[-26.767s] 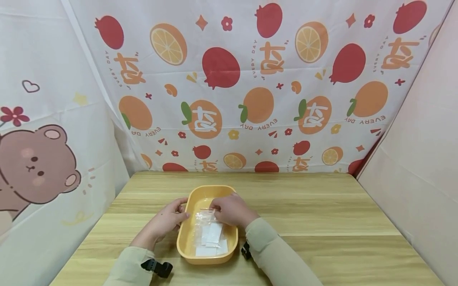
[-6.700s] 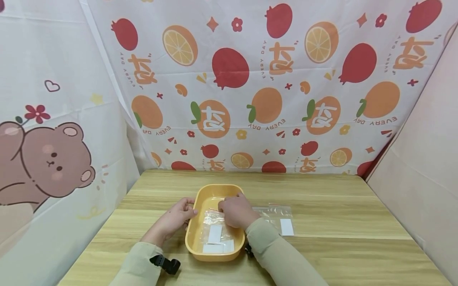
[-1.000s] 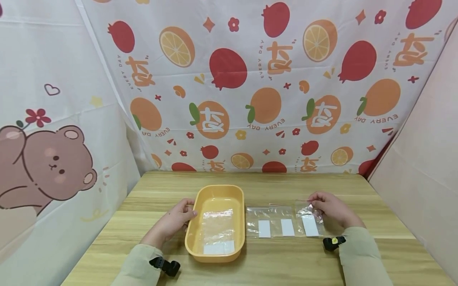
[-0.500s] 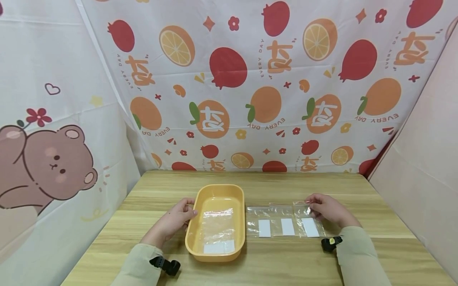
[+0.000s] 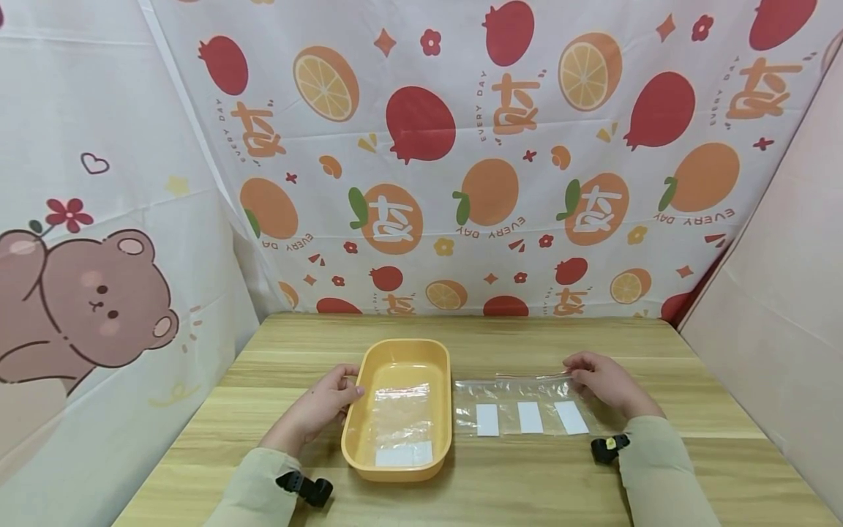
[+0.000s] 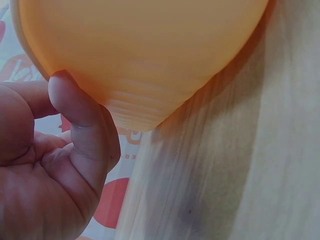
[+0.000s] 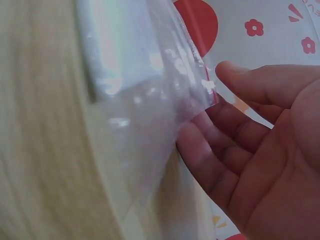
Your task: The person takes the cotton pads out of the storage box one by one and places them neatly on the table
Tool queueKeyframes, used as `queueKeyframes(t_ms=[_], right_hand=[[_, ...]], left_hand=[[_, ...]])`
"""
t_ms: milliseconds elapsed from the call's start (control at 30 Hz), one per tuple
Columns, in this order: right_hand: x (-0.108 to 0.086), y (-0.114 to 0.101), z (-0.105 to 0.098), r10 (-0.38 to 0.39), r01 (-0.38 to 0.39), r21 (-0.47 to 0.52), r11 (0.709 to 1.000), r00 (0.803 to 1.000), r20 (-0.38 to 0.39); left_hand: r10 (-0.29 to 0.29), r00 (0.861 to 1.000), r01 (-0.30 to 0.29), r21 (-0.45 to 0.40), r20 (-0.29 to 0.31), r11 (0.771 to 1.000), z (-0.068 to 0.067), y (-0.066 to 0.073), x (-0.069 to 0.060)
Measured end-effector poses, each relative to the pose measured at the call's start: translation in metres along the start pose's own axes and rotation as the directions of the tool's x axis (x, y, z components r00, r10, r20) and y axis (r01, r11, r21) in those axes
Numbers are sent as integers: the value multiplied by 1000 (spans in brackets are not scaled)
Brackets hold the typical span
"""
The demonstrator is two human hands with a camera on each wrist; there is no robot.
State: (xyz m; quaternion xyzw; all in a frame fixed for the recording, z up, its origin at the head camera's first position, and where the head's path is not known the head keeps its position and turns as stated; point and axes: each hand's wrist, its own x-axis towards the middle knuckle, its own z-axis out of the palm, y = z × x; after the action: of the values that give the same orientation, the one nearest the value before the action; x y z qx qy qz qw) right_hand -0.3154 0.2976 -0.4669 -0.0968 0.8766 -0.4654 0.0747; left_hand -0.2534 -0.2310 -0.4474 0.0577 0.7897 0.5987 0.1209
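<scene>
My left hand (image 5: 323, 401) grips the left rim of a yellow plastic tray (image 5: 350, 439), with the thumb over the edge. In the left wrist view the tray's wall (image 6: 145, 55) rises beside the bent fingers. Inside it lies at least one clear zip bag (image 5: 402, 417) with white rectangles near its lower end. To the tray's right, three clear zip bags lie in a row, each showing a white rectangle. My right hand (image 5: 606, 380) is at the top corner of the rightmost zip bag (image 5: 570, 417). In the right wrist view its fingers touch the bag's edge (image 7: 195, 85), the thumb slightly apart.
The left bag (image 5: 487, 419) and middle bag (image 5: 530, 417) lie side by side on the wooden table (image 5: 514, 483). A fruit-print cloth (image 5: 487, 197) hangs behind the table's back edge. Pale cloths hang at both sides.
The tray held fewer bags than earlier as the row grew on its right. Over the last second the rightmost bag has shifted slightly left and settled flatter; the left hand stays on the tray.
</scene>
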Motion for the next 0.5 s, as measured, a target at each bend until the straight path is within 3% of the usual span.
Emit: queueKeyframes(t_ms=[167,500], right_hand=[[-2,-3,-2,-22,21,-60,998,999,-25],[-3,-6,-6,-37,33,-74,997,998,-56]], left_hand=[[-2,1000,2,-1,0,1000,0,0,0],[-7,1000,7,-11,1,1000,1,0,-1]])
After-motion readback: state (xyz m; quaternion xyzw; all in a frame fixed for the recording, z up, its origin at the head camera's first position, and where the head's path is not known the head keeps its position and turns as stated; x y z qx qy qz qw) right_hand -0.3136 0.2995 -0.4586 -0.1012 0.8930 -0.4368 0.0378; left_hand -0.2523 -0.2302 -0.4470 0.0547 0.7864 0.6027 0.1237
